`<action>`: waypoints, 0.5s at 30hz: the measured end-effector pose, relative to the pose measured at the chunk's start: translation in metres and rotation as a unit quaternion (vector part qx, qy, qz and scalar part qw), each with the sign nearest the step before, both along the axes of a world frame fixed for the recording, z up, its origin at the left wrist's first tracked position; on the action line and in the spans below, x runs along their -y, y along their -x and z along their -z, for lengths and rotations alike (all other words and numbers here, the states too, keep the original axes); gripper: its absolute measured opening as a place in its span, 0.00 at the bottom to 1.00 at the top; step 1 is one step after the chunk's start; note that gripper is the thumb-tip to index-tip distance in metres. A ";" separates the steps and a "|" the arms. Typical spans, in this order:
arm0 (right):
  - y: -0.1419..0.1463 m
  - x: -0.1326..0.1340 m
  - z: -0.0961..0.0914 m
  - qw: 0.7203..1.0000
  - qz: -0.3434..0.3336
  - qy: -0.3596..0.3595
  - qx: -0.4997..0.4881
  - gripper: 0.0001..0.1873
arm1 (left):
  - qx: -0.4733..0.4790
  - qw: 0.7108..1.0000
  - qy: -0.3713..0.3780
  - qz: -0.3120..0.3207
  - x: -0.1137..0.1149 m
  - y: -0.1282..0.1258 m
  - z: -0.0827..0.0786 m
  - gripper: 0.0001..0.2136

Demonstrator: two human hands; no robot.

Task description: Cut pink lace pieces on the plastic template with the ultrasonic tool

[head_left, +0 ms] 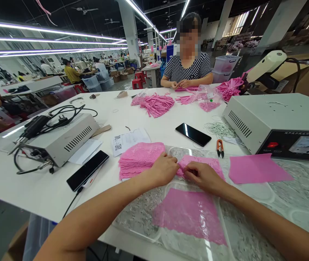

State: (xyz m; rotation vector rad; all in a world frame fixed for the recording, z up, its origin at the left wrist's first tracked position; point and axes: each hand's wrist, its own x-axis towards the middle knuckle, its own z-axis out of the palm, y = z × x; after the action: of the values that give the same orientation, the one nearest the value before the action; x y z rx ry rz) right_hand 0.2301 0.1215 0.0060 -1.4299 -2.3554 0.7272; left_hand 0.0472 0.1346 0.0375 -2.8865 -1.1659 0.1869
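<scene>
Head view, clock directions taken from my two hands on the white worktable [111, 119].

Item: left hand [165, 168], mine. Fingers curled down at the left end of a pink lace piece [211, 164], beside the stack; whether they grip it I cannot tell, the tips being hidden.

Item: right hand [204, 177], mine. Thumb and forefinger drawn together, pinching the same lace piece, which lies between and beyond my hands on a clear patterned mat [241, 221].

Item: stack of pink lace pieces [140, 159], between nine and ten o'clock, just beside my left hand.

Item: plain pink panel [257, 168], three o'clock.

Item: lace-edged pink panel [191, 217], six o'clock; on or under the mat, I cannot tell.

Item: orange-handled thread snips [220, 148], two o'clock.

Item: black smartphone [193, 134], one o'clock, face up.

Item: second smartphone [87, 170], nine o'clock, cable plugged in.

Item: printed QR-code sheet [129, 140], ten o'clock.

Item: tangle of pale green cord [219, 129], between one and two o'clock.

Item: grey unit with red switch and dial meter [279, 112], two o'clock.

Item: pile of pink strips [157, 105], eleven o'clock.

Item: co-worker in a striped top [188, 69], twelve o'clock, seated across, both hands at pink strips.
</scene>
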 end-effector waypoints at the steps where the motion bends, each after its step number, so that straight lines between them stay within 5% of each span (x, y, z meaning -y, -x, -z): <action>1: 0.000 0.000 0.000 1.000 0.000 0.003 -0.003 0.14 | -0.002 1.000 0.001 -0.002 0.000 0.000 -0.001 0.09; 15: 0.005 -0.003 -0.012 1.000 -0.016 0.017 -0.019 0.11 | -0.013 1.000 0.011 -0.004 -0.001 0.003 -0.014 0.08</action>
State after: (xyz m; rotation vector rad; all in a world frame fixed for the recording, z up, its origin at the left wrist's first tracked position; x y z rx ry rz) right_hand 0.2251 0.1250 0.0178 -1.3834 -2.3528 0.7987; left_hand 0.0444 0.1359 0.0518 -2.8899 -1.1796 0.2387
